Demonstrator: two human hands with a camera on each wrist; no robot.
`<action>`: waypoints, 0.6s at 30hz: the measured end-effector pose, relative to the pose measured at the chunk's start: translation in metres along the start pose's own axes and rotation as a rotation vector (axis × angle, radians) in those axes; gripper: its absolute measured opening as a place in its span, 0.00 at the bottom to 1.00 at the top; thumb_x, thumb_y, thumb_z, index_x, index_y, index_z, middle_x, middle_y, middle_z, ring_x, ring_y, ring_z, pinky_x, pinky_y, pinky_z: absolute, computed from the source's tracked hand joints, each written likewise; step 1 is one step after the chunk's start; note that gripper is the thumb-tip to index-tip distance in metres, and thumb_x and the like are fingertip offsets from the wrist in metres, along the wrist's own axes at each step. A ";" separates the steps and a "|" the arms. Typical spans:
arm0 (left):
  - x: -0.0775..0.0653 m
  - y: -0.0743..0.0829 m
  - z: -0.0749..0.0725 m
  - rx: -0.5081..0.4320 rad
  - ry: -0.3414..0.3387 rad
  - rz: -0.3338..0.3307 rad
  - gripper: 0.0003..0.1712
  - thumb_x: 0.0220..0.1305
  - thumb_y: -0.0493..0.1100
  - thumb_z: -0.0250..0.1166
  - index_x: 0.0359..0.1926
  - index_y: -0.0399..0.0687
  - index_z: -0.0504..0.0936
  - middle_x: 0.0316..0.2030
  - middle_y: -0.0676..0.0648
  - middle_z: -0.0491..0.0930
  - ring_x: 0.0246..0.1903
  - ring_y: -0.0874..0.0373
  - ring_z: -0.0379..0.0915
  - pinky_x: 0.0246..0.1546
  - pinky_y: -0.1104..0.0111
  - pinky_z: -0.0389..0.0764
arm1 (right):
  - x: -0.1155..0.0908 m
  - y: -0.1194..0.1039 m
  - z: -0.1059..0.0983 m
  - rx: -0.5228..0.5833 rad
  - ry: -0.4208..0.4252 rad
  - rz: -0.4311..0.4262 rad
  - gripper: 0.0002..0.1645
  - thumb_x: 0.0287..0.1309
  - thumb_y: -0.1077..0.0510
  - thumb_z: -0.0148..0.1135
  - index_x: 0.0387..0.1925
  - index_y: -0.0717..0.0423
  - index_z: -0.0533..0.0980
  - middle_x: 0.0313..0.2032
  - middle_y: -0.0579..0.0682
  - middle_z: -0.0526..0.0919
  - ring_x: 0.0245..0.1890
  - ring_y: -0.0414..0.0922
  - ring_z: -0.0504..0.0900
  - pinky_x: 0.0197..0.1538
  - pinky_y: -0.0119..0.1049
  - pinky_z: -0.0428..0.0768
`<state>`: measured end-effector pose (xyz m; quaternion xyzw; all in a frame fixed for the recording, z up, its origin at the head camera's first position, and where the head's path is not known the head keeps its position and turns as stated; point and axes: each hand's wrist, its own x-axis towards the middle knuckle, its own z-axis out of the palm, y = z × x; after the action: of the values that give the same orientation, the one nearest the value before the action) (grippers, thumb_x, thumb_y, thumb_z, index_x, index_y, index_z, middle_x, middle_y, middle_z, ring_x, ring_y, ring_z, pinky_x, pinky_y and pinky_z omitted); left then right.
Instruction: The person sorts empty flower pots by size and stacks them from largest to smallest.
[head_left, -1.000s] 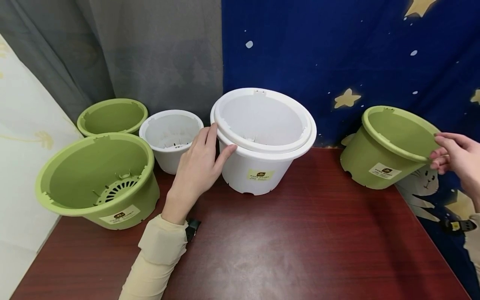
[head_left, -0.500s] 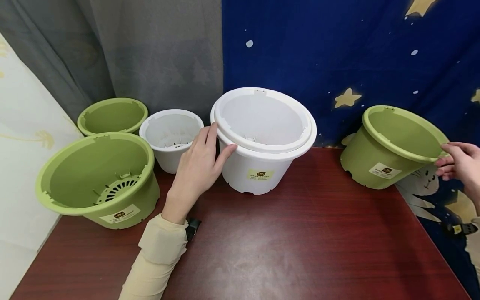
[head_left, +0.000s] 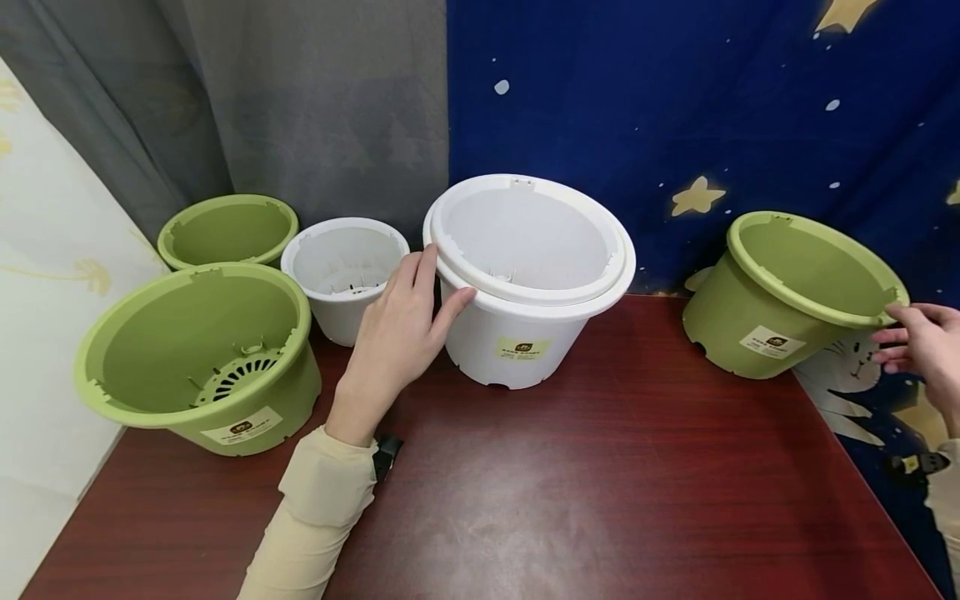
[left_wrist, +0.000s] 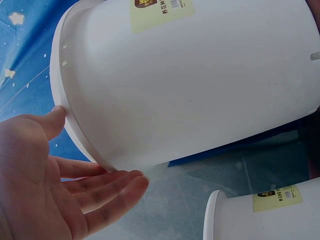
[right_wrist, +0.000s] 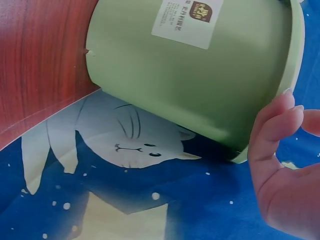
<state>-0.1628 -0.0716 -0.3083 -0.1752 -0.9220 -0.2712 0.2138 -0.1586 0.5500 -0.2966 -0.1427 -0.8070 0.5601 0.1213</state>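
Observation:
In the head view, my left hand (head_left: 397,333) rests against the left side of the rim of a large white plant pot (head_left: 480,346). A second white pot (head_left: 555,258) sits nested inside it. Thumb and fingers are spread along the rim, which the left wrist view shows from below, with the fingers (left_wrist: 115,192) fairly straight. At the far right, my right hand (head_left: 926,342) is at the right edge of the rim of a green plant pot (head_left: 731,321). Its fingertips (right_wrist: 287,100) appear to touch that rim; the fingers are relaxed, not curled round it.
On the left stand a large green pot (head_left: 300,383), another green pot (head_left: 225,229) behind it and a smaller white pot (head_left: 341,317). All are on a dark red table (head_left: 570,475). Grey and blue star-patterned curtains (head_left: 540,100) hang behind.
My right hand has shifted a little right and down at the green pot's rim, uncovering more of its edge. The left hand and the pots have stayed in place.

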 end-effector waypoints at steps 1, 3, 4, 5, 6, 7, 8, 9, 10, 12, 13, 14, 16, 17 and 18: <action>0.000 0.000 0.000 -0.001 0.000 0.000 0.43 0.75 0.63 0.54 0.73 0.32 0.60 0.64 0.33 0.68 0.63 0.42 0.68 0.52 0.45 0.78 | -0.004 -0.004 0.004 -0.002 0.000 -0.001 0.03 0.74 0.57 0.47 0.43 0.44 0.66 0.16 0.38 0.82 0.10 0.38 0.79 0.12 0.29 0.74; 0.000 0.000 0.000 -0.002 -0.001 0.000 0.43 0.75 0.62 0.54 0.73 0.32 0.60 0.64 0.33 0.68 0.63 0.42 0.68 0.53 0.45 0.78 | -0.005 -0.002 0.005 -0.064 0.027 -0.008 0.03 0.75 0.56 0.47 0.43 0.42 0.66 0.15 0.35 0.81 0.10 0.36 0.79 0.13 0.28 0.74; 0.000 0.000 0.000 -0.002 -0.001 -0.001 0.43 0.75 0.62 0.54 0.73 0.32 0.60 0.64 0.33 0.68 0.63 0.42 0.68 0.53 0.45 0.78 | -0.002 0.003 0.003 -0.085 0.036 -0.012 0.02 0.75 0.54 0.47 0.43 0.41 0.66 0.16 0.34 0.81 0.10 0.36 0.79 0.13 0.28 0.75; 0.000 0.000 0.000 -0.003 -0.003 -0.002 0.43 0.75 0.62 0.54 0.73 0.32 0.60 0.65 0.33 0.68 0.63 0.42 0.68 0.53 0.45 0.78 | 0.001 0.008 0.000 -0.092 0.039 -0.013 0.01 0.75 0.53 0.48 0.43 0.41 0.66 0.16 0.34 0.81 0.10 0.36 0.80 0.13 0.29 0.75; 0.000 0.000 0.000 -0.004 -0.004 -0.002 0.43 0.75 0.62 0.54 0.73 0.32 0.60 0.65 0.33 0.68 0.63 0.42 0.67 0.53 0.45 0.78 | 0.005 0.014 -0.003 -0.106 0.045 -0.013 0.01 0.75 0.51 0.49 0.43 0.40 0.66 0.16 0.33 0.81 0.10 0.36 0.80 0.13 0.29 0.76; 0.000 0.000 0.000 -0.003 -0.005 -0.003 0.43 0.75 0.62 0.54 0.74 0.32 0.60 0.65 0.33 0.68 0.63 0.42 0.67 0.53 0.45 0.78 | 0.009 0.021 -0.007 -0.138 0.053 -0.022 0.01 0.75 0.49 0.50 0.43 0.39 0.66 0.17 0.33 0.81 0.11 0.36 0.80 0.13 0.30 0.76; 0.001 0.000 0.000 -0.003 -0.006 -0.003 0.43 0.75 0.63 0.54 0.74 0.32 0.60 0.65 0.33 0.68 0.64 0.42 0.67 0.53 0.45 0.78 | 0.013 0.026 -0.010 -0.151 0.058 -0.022 0.02 0.75 0.47 0.50 0.44 0.38 0.67 0.17 0.32 0.81 0.11 0.36 0.80 0.14 0.30 0.77; 0.001 0.000 0.000 -0.004 -0.007 -0.003 0.44 0.75 0.63 0.54 0.74 0.33 0.60 0.65 0.33 0.68 0.64 0.42 0.67 0.53 0.45 0.78 | 0.014 0.029 -0.011 -0.154 0.058 -0.019 0.03 0.75 0.47 0.51 0.44 0.37 0.67 0.17 0.32 0.81 0.11 0.37 0.80 0.14 0.31 0.77; 0.001 0.000 0.000 -0.004 -0.007 -0.004 0.44 0.75 0.63 0.54 0.74 0.33 0.60 0.65 0.33 0.68 0.64 0.42 0.67 0.53 0.45 0.78 | 0.014 0.029 -0.011 -0.152 0.051 -0.014 0.03 0.75 0.47 0.51 0.44 0.38 0.67 0.18 0.33 0.81 0.11 0.37 0.80 0.14 0.31 0.77; 0.001 0.000 0.000 -0.005 -0.006 -0.005 0.44 0.75 0.63 0.54 0.74 0.33 0.60 0.65 0.33 0.68 0.63 0.42 0.67 0.53 0.45 0.78 | 0.012 0.026 -0.006 -0.170 0.062 -0.005 0.01 0.75 0.48 0.49 0.44 0.37 0.67 0.18 0.33 0.81 0.11 0.36 0.80 0.15 0.30 0.77; 0.001 0.000 0.000 -0.005 -0.006 -0.006 0.44 0.75 0.64 0.54 0.74 0.33 0.60 0.65 0.33 0.68 0.63 0.42 0.68 0.52 0.45 0.78 | 0.009 0.021 -0.002 -0.170 0.059 0.001 0.00 0.75 0.49 0.49 0.44 0.37 0.66 0.18 0.33 0.80 0.11 0.36 0.80 0.15 0.29 0.77; 0.001 0.000 0.000 -0.007 -0.006 -0.008 0.44 0.74 0.64 0.54 0.74 0.33 0.60 0.65 0.34 0.68 0.63 0.42 0.68 0.52 0.45 0.78 | 0.005 0.016 0.002 -0.173 0.059 0.013 0.01 0.75 0.51 0.47 0.44 0.38 0.66 0.17 0.33 0.80 0.11 0.36 0.80 0.16 0.29 0.77; 0.000 0.000 0.000 -0.008 -0.006 -0.011 0.44 0.74 0.64 0.53 0.74 0.33 0.60 0.65 0.34 0.68 0.62 0.42 0.68 0.52 0.45 0.78 | -0.002 0.006 0.010 -0.178 0.059 0.026 0.02 0.76 0.53 0.46 0.43 0.40 0.66 0.17 0.33 0.79 0.12 0.35 0.79 0.16 0.27 0.77; 0.001 0.000 0.000 -0.009 -0.008 -0.013 0.45 0.74 0.64 0.53 0.74 0.33 0.60 0.65 0.34 0.68 0.62 0.43 0.68 0.52 0.45 0.78 | -0.004 0.002 0.012 -0.179 0.060 0.034 0.02 0.76 0.53 0.45 0.43 0.41 0.66 0.17 0.32 0.79 0.12 0.34 0.79 0.16 0.27 0.76; 0.001 0.000 0.000 -0.009 -0.009 -0.014 0.45 0.74 0.65 0.53 0.74 0.33 0.60 0.65 0.34 0.68 0.63 0.43 0.68 0.52 0.45 0.78 | -0.007 -0.002 0.015 -0.175 0.055 0.046 0.02 0.75 0.54 0.45 0.43 0.42 0.65 0.17 0.32 0.79 0.12 0.34 0.79 0.17 0.26 0.76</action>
<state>-0.1635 -0.0716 -0.3081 -0.1711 -0.9228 -0.2761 0.2071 -0.1578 0.5335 -0.3000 -0.1866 -0.8456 0.4861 0.1176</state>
